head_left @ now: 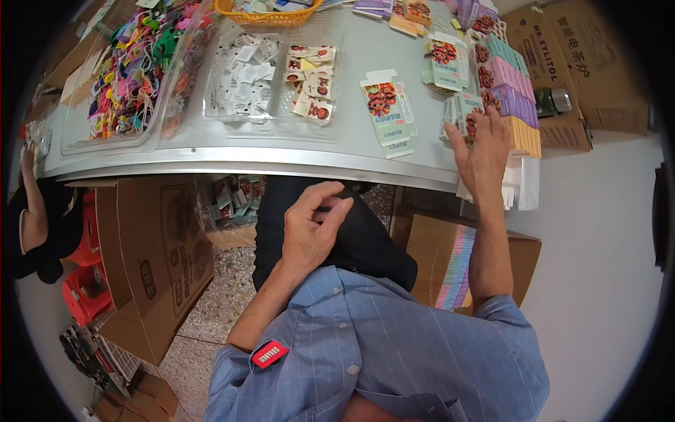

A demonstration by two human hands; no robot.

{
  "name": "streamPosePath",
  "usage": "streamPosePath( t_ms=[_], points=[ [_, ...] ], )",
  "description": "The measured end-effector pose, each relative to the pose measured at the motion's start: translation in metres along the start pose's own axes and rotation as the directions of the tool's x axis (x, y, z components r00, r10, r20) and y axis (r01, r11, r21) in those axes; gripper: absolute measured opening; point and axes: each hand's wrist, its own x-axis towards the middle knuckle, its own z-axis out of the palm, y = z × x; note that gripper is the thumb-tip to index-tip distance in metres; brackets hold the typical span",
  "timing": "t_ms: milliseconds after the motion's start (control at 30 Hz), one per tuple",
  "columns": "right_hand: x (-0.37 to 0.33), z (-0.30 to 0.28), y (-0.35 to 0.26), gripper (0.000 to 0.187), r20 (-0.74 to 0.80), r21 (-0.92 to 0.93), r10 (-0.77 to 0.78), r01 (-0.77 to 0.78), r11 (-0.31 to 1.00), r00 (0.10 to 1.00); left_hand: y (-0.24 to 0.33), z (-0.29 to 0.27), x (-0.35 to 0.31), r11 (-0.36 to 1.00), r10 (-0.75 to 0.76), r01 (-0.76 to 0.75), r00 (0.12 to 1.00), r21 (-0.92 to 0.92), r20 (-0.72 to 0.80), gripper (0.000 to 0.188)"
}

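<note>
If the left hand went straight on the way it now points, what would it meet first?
Probably the metal table edge; how high the left hand sits is unclear, so it might pass above that.

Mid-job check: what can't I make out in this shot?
All in the head view:
- Green boxes at the right hand: partly covered by its fingers; whether it grips one is unclear.
- Left hand: its palm is hidden by its curled fingers.
- Yellow basket: cut off by the upper edge.
- Brown carton: partly behind the right forearm.
- Co-worker: cut off by the dark left rim.
</note>
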Motion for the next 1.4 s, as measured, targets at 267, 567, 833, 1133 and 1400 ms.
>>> streamPosePath(
  t_ms=[267, 567, 833, 1133, 1400],
  points=[
    [0.020, 0.039, -0.078, 0.080, 0.303, 0.334, 0.064, -0.169, 0.927, 0.951, -0.006, -0.001, -0.002, 0.999, -0.047, 0.047, 0.999, 0.003, 0.005, 0.026],
    [0.021, 0.059, -0.091, 0.073, 0.087, 0.492, 0.142, -0.166, 0.855, 0.986, -0.017, -0.009, -0.006, 0.996, -0.091, 0.091, 0.996, 0.002, -0.010, 0.026],
    [0.025, 0.071, -0.077, 0.041, 0.170, 0.753, 0.410, -0.387, 0.533, 0.896, -0.013, -0.005, -0.001, 0.996, -0.085, 0.085, 0.996, -0.034, -0.003, 0.025],
    [0.029, 0.050, -0.072, 0.018, -0.227, 0.757, 0.341, -0.055, 0.651, 0.912, -0.007, -0.004, -0.001, 0.992, -0.054, 0.056, 0.998, -0.110, 0.027, 0.034],
    [-0.080, 0.022, -0.148, 0.022, 0.623, 0.423, -0.242, -0.580, -0.696, 0.744, 0.026, -0.022, 0.020, 0.802, 0.158, 0.036, 0.950, -0.596, 0.270, 0.133]
  ],
)
